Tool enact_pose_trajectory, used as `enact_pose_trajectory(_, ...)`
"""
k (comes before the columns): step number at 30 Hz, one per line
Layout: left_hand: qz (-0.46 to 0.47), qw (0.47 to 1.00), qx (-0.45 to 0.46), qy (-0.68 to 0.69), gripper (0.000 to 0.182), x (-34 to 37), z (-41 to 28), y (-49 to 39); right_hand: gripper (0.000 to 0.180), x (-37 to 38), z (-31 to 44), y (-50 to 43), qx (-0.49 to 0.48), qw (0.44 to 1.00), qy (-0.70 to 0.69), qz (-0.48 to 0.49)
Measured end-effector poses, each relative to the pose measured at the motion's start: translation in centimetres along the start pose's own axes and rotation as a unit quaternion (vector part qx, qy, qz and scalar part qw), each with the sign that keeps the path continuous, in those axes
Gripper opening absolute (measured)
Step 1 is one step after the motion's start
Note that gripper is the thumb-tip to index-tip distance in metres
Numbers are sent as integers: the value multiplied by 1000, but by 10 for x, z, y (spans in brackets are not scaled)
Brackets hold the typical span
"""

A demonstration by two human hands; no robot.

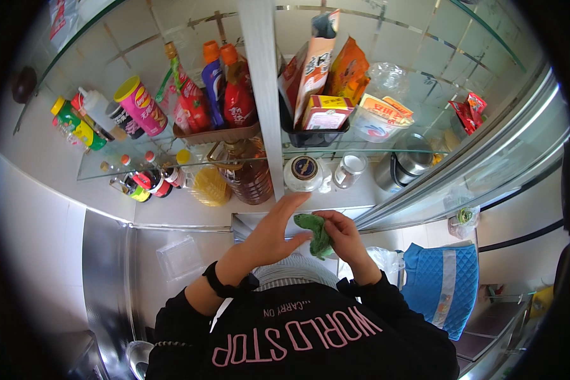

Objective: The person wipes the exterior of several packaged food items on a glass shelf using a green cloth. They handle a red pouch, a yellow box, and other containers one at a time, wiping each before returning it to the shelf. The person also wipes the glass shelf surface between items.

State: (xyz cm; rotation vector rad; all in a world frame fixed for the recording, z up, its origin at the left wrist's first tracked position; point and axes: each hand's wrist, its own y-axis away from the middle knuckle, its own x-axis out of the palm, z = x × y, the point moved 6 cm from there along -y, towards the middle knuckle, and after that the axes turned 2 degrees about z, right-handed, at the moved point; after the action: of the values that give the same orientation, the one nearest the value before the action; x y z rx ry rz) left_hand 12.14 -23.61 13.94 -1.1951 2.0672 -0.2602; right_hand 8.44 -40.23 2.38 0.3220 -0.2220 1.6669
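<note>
My right hand (346, 235) pinches a crumpled green cloth (319, 237) between thumb and fingers in front of my chest. The cloth hangs down from the fingertips. My left hand (268, 232) is just left of it, with thumb and fingers spread apart and nothing gripped. The left thumb tip comes close to the cloth; whether they touch I cannot tell. Beyond my left fingertips, a white jar with a dark round lid (304, 167) stands on the lower shelf. Beside it are a clear jar with a white lid (351, 166) and a steel vacuum flask (408, 156).
A glass shelf (209, 163) holds a brown basket of sauce bottles (218, 135), a snack canister (140, 104) and a black bin of packets (316, 137). Large oil bottles (247, 175) stand below. A white post (261, 85) divides the shelves. A blue quilted cloth (439, 289) hangs at right.
</note>
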Motion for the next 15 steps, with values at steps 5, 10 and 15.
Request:
enact_pose_trajectory(5,149,967,-163,125,25,39,62,73,25,31,24,-9,-28,962,-247,112)
enact_pose_trajectory(10,-17,944,-311,110,15,5,100,107,23,26,3,-22,-6,982,-179,59)
enact_pose_trajectory(15,-58,942,-324,69,21,-21,98,129,22,31,-52,-28,136,981,-125,52)
